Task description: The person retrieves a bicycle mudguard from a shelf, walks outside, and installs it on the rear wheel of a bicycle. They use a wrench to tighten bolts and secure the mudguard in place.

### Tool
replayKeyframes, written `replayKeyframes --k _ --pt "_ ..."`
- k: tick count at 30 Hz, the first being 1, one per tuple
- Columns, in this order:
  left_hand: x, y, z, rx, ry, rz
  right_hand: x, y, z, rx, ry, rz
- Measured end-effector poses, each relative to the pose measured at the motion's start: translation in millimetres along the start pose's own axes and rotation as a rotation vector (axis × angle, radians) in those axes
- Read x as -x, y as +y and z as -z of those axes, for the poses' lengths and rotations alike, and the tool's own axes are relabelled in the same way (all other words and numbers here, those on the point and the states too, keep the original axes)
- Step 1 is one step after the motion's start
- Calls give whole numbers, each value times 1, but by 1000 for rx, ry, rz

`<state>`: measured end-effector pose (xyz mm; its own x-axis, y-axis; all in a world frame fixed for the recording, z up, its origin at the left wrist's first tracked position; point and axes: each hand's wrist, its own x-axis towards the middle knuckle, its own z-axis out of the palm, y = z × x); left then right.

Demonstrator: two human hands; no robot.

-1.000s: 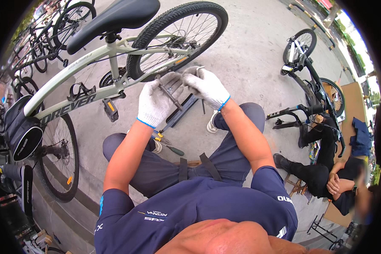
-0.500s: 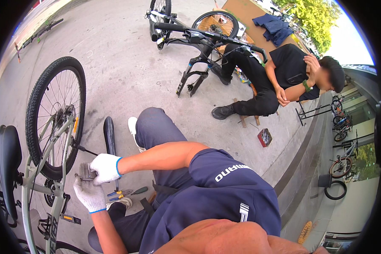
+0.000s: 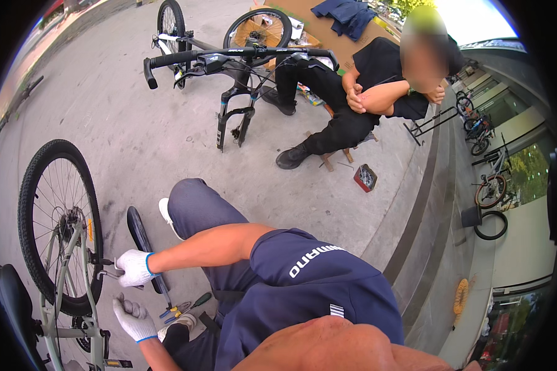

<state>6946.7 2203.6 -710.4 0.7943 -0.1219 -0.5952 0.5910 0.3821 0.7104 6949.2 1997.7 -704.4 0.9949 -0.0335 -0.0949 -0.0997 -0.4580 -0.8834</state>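
- Right hand (image 3: 133, 269): grips a bent metal tool (image 3: 107, 274) near the bicycle wheel (image 3: 63, 227).
- Left hand (image 3: 134, 318): now apart, half-curled, contents unclear; tool handling appears one-handed.

White gloves (image 3: 133, 267), blue cuffs (image 3: 150, 263); navy short-sleeved shirt (image 3: 346, 284); dark trousers (image 3: 205, 204).

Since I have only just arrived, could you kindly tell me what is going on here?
A person in a navy shirt has the white-gloved right hand closed on a bent, silvery metal rod beside the black, knobbly rear tyre of a pale-framed bicycle. The white-gloved left hand is apart from it, fingers curled; whether it holds anything is unclear. A green-handled screwdriver lies on the grey concrete. A co-worker in black sits farther off.
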Motion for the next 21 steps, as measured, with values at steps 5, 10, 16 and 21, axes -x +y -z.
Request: replayKeyframes --k 5,10,16,21 --pt "15 9 -18 -38 -28 16 -23 75 -36 225 -157 -35" --pt "27 23 -21 -19 -118 0 -8 197 -90 545 -486 -367" --pt "32 26 -2 46 -159 38 52 288 -133 646 -637 -563" --pt "38 35 2 60 -134 12 72 306 -145 615 -576 -726"
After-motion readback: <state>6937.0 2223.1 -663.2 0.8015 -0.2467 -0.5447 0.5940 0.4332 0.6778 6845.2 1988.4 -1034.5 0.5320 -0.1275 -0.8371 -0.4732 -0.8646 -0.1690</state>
